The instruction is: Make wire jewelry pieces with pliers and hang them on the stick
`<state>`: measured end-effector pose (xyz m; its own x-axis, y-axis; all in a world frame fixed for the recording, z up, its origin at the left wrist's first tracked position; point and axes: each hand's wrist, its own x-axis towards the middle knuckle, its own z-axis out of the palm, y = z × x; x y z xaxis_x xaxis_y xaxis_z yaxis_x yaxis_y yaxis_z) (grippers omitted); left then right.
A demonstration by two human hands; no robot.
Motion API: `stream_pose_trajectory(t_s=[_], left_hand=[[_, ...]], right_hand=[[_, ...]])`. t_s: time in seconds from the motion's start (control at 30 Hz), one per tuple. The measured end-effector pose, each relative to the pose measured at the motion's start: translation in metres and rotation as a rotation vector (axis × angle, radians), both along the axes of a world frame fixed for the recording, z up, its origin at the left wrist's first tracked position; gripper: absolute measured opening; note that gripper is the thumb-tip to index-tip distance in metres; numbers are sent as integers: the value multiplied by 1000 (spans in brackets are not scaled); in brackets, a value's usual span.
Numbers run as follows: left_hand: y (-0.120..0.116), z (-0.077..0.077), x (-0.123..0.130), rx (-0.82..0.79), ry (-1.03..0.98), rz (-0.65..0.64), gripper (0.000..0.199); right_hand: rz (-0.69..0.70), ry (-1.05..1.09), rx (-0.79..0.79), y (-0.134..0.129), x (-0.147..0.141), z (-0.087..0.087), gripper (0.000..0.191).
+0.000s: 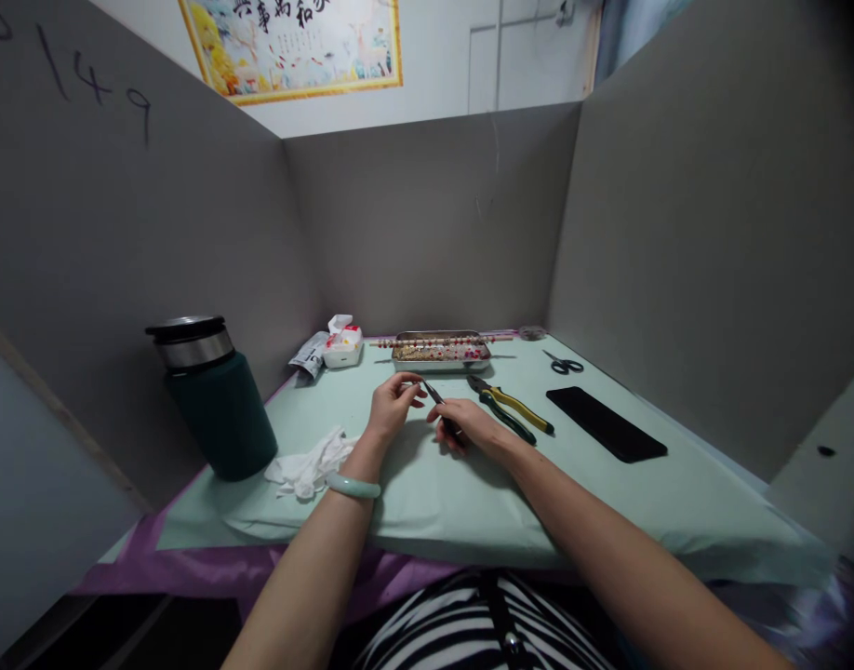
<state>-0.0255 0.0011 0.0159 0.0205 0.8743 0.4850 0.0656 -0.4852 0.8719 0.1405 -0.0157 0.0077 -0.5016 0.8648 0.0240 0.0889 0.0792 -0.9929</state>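
Note:
My right hand (pixel 461 423) is wrapped round small dark-handled pliers (pixel 449 423), whose narrow tip points up and left. The tip meets the fingertips of my left hand (pixel 393 402), which are pinched together on something too small to make out. A pale green bangle (pixel 353 486) circles my left wrist. Just behind both hands lies a metal tray (pixel 441 365) of gold and red beads, with beaded sticks (pixel 433 342) resting across it. Larger pliers (pixel 514 409) with green and yellow handles lie to the right of my right hand.
A dark green bottle (pixel 221 409) stands at the left, near a crumpled white tissue (pixel 308 465). A tissue pack (pixel 343 344) and a silvery packet (pixel 310 355) lie at the back left. Scissors (pixel 565 365) and a black phone-like slab (pixel 605 423) are at the right. Grey partitions (pixel 433 223) enclose the table.

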Motion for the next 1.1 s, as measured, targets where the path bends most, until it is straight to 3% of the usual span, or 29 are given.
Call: stream_pose_trajectory(t_s=[0.1,0.23,0.4,0.63,1.1], left_hand=[[3,-3,-2,200,74,87,12],[1,-1,-5,467,317,252,10],[-2,2,-5,612,463,326,13],[-1,0,-5,638,571,381,17],[-1,-3,-3,551,629,358,23]], right_hand=[[-12,-18,29,0,0,0,19],[-55,-86,98,2,-1,-2,20],[-147,-257,272,1,-1,-1,23],[-326,-568,607,-3,-1,1,27],[-361,-694,642,-2,-3,-1,28]])
